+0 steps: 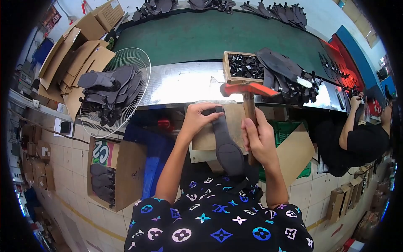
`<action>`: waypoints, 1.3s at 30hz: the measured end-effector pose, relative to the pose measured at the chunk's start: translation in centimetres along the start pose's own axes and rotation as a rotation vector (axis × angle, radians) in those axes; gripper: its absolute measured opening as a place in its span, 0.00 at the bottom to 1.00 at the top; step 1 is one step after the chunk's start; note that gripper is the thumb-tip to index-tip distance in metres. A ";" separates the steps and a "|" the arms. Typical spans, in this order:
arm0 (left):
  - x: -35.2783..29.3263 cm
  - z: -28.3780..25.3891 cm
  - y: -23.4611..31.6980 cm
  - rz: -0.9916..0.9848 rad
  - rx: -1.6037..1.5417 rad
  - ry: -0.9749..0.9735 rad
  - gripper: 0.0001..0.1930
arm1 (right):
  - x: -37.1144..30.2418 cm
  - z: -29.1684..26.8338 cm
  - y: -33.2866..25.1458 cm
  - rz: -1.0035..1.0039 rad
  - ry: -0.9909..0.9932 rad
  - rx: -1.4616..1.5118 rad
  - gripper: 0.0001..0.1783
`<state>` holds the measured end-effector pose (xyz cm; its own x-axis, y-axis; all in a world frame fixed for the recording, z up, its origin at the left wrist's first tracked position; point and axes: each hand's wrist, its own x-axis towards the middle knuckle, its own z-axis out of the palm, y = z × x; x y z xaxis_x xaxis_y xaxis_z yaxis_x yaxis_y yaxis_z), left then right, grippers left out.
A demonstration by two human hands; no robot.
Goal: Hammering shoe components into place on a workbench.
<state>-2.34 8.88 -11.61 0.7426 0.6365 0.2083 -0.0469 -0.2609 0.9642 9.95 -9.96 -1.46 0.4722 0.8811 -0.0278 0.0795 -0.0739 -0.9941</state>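
My left hand (198,119) pinches the narrow heel end of a dark grey shoe sole (229,151), thumb and fingers closed round it. A small black heel piece (219,109) shows at that end. The sole's broad front points toward my body, its underside up, over a tan work block (197,137). In my right hand (259,138) is a hammer (249,107), gripped by its wooden handle. Its orange-red head is raised above the block, right of the heel end and apart from it.
A wooden box (227,69) of small black heel pieces stands on the metal ledge, beside piled soles (289,75). At left are a wire basket (147,63) of soles and a cardboard box (130,176). A green conveyor belt (189,40) runs behind. Another person (365,134) works at right.
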 end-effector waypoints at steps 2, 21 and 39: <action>0.2 -0.3 -0.1 -0.001 0.032 -0.016 0.13 | -0.5 -0.1 0.8 -0.152 0.019 -0.192 0.19; -1.4 -0.8 -0.6 0.005 0.571 -0.066 0.60 | -2.2 -0.6 -0.2 -0.567 0.099 -0.638 0.10; -8.3 0.2 9.3 -0.198 -0.154 -0.286 0.09 | 1.5 -0.3 4.1 -0.478 -0.044 -0.959 0.24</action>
<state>-8.80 0.99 -4.38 0.9028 0.4296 -0.0182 0.0331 -0.0271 0.9991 11.24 -9.12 -5.54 0.1786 0.9305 0.3197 0.9133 -0.0360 -0.4056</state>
